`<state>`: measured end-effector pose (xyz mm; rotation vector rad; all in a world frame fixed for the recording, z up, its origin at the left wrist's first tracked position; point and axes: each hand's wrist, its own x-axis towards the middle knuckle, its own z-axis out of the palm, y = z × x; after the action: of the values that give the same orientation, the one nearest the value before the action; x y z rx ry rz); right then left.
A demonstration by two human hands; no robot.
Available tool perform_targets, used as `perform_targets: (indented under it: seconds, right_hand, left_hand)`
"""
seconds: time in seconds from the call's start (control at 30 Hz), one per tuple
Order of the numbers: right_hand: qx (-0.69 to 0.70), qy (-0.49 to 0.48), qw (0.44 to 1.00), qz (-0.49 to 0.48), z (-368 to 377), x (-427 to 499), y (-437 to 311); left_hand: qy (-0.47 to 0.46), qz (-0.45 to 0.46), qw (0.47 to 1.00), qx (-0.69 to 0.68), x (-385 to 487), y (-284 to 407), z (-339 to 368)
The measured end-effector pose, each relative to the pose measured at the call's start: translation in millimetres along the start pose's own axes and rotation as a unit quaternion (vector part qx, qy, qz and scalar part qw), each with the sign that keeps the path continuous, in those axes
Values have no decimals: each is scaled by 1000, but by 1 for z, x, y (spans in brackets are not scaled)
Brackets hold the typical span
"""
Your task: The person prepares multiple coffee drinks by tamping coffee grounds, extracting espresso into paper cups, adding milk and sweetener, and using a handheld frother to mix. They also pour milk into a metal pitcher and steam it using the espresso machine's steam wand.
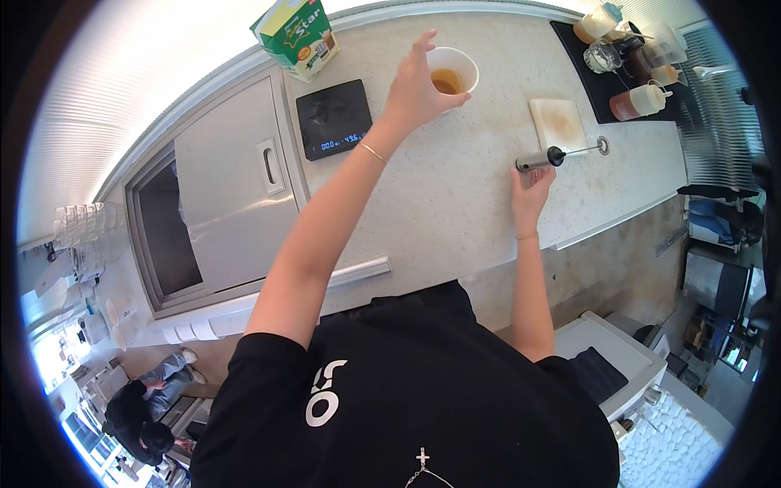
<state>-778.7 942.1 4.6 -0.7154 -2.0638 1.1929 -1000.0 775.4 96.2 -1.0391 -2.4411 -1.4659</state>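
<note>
My left hand (415, 88) spans a white paper cup (468, 70), its thumb on the near side and the fingers on the far side. Brown liquid (447, 82) covers the bottom of the cup. In my right hand (532, 194) is a handheld milk frother (536, 161), held nearly level. Its wire whisk (603, 145) points right, past the lower edge of a pale square board (558, 124) with a brown stain. To the left of the cup, a black digital scale (334, 116) with a lit display lies on the counter.
A green and yellow carton (299, 39) stands at the back left. Beside the scale is a steel sliding lid (238, 189), partly drawn back over a dark opening. Squeeze bottles (637, 102) and jars occupy a black mat (601, 91) at right. Another person (143, 415) is at lower left.
</note>
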Motion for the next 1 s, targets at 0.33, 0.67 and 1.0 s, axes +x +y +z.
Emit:
perform_targets:
  seconds: [0.33,0.67,1.0]
  right_hand:
    - [101,37,990,96,5,-36,-18]
    - [143,-13,988,53,-11,-74,-30]
    - [267,-211,915,-217,45,-68,-132]
  left_hand:
    - [53,-15,997,50,-6,-13,6]
    - [7,-44,999,23,4,16,-8]
    - [-72,-61,992,-79,-35,117,-177]
